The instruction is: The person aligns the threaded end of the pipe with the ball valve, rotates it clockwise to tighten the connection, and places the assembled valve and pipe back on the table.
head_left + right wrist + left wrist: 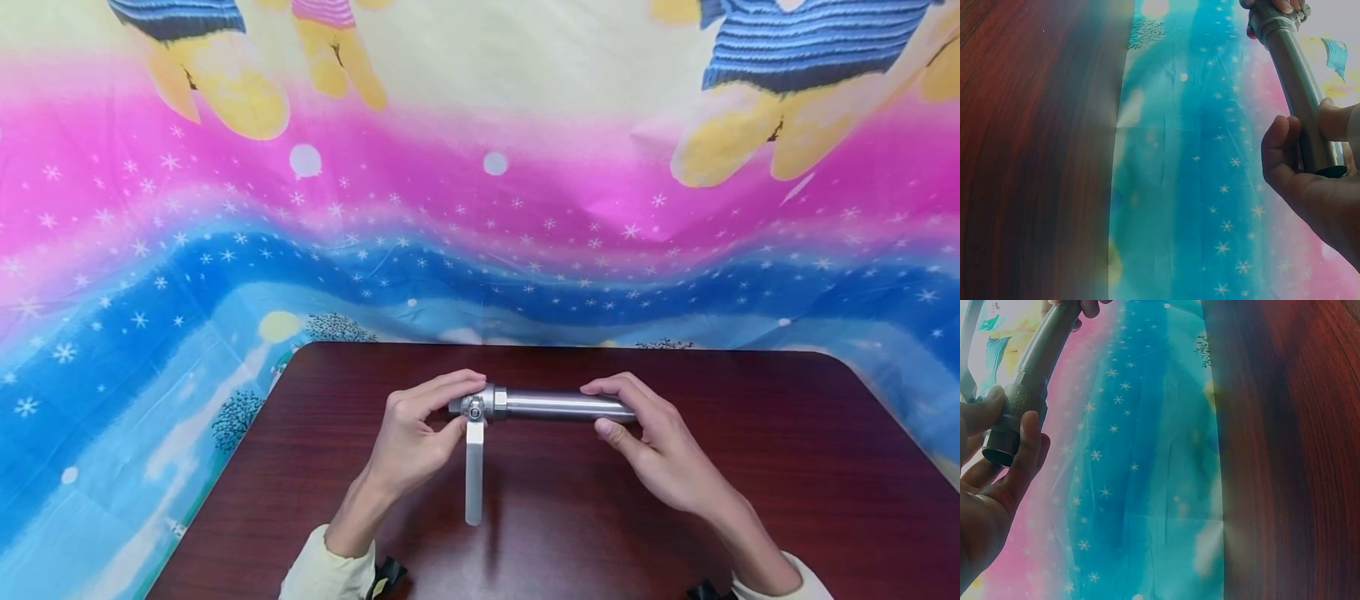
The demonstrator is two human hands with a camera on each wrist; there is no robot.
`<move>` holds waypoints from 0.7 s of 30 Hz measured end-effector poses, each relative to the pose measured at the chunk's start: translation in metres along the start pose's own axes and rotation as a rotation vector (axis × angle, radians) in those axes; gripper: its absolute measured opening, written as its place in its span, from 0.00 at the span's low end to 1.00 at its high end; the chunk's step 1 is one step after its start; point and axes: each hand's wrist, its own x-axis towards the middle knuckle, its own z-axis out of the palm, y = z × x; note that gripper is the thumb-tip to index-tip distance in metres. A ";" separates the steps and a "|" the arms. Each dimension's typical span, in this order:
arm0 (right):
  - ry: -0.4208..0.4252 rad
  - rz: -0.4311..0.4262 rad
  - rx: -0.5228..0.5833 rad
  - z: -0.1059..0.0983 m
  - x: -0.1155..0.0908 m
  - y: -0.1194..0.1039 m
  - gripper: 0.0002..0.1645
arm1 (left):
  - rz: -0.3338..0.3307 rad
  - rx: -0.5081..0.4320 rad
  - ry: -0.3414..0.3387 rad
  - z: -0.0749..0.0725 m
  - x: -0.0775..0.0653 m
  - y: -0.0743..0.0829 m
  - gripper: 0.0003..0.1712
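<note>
A steel ball valve (487, 400) with a long flat lever handle (474, 475) is joined to a shiny metal pipe (558, 405). My left hand (420, 429) grips the valve body at the left end, thumb below and fingers over the top. The handle points down toward me in the head view. At the pipe's other end, my right hand (660, 442) holds it between thumb and fingers. The left wrist view shows the valve's round open end (1000, 450) between the fingers. In the right wrist view the pipe's end (1329, 170) lies by the palm.
A dark red-brown wooden table (600, 517) with rounded corners lies below the hands. Behind and beside it hangs a colourful printed cloth (450, 208) with snowflakes and cartoon figures. Pale sleeves (330, 567) cover both forearms.
</note>
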 end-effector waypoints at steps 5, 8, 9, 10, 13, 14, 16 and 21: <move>0.007 0.008 0.001 0.001 0.000 0.001 0.29 | -0.017 -0.001 -0.009 0.000 0.000 0.001 0.29; 0.009 0.010 -0.003 0.000 -0.001 0.001 0.30 | -0.028 0.003 -0.017 0.001 0.000 0.002 0.28; 0.008 0.011 -0.004 0.000 -0.001 0.001 0.30 | -0.034 0.005 -0.018 0.001 0.000 0.002 0.28; 0.007 0.011 -0.004 0.000 -0.001 0.001 0.30 | -0.034 0.007 -0.016 0.001 -0.001 0.002 0.28; 0.001 0.016 -0.002 -0.001 0.000 0.000 0.31 | -0.030 0.010 -0.004 0.002 -0.001 0.002 0.28; -0.003 0.019 0.001 -0.002 0.000 0.000 0.31 | -0.030 0.012 0.001 0.002 -0.001 0.002 0.28; -0.010 0.028 0.008 -0.003 0.000 0.000 0.32 | -0.028 0.015 0.012 0.003 -0.001 0.002 0.28; -0.015 0.052 0.033 -0.006 -0.002 0.002 0.31 | -0.053 0.002 0.032 0.003 -0.002 0.003 0.28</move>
